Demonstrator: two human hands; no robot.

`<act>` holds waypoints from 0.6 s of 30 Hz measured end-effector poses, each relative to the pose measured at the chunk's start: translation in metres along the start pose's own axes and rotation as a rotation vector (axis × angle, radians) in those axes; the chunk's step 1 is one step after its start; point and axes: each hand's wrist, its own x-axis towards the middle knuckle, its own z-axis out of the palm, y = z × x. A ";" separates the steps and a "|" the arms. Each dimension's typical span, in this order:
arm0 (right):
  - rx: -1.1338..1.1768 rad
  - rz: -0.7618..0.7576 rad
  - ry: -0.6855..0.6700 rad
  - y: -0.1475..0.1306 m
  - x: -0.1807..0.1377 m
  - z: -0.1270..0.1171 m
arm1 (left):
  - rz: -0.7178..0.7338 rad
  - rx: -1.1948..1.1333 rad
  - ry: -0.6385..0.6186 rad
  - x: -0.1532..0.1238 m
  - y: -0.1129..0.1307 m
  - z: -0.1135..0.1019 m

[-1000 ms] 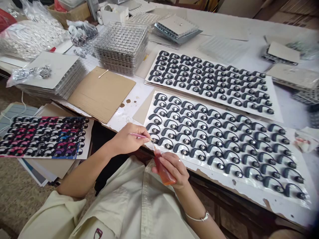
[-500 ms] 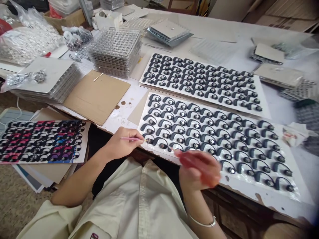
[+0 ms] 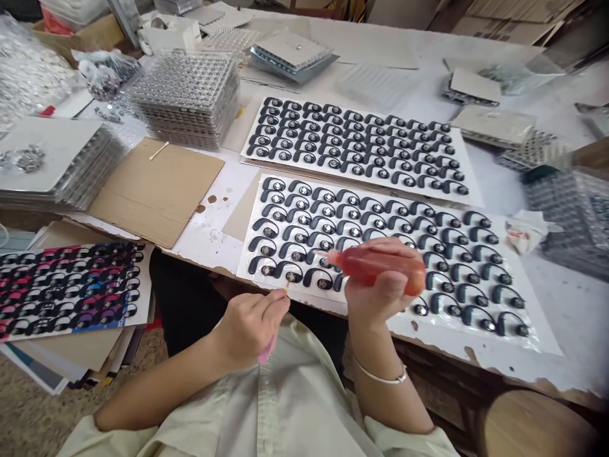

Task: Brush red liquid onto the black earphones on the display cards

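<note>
The left hand (image 3: pixel 250 324) was curled shut close to the body, pinching a thin pink stick (image 3: pixel 269 346) whose yellowish tip pointed up toward the near edge of the tabletop (image 3: pixel 209 231). Just to its right, the right hand (image 3: pixel 380 295) was wrapped around an orange-red squeeze bottle (image 3: pixel 375 266). The bottle was held sideways, nozzle pointing left, over the near rows of a white sheet (image 3: pixel 537 336) of dark ear-hook earpieces (image 3: pixel 328 225). A thin bracelet (image 3: pixel 380 377) circled the right wrist.

To the near left, lower than the tabletop, a sheet of pink, blue and black earpieces (image 3: pixel 145 285) lay on a pile of card.

Further back, a second white sheet (image 3: pixel 469 184) of dark earpieces lay just behind the first. Left of both, a brown cardboard piece (image 3: pixel 157 190) carried a cotton swab (image 3: pixel 158 150). Beyond it stood a stack of clear blister trays (image 3: pixel 185 95).
</note>
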 end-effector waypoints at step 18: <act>-0.311 -0.265 -0.435 0.010 -0.017 -0.004 | 0.050 0.223 -0.097 0.009 0.016 -0.003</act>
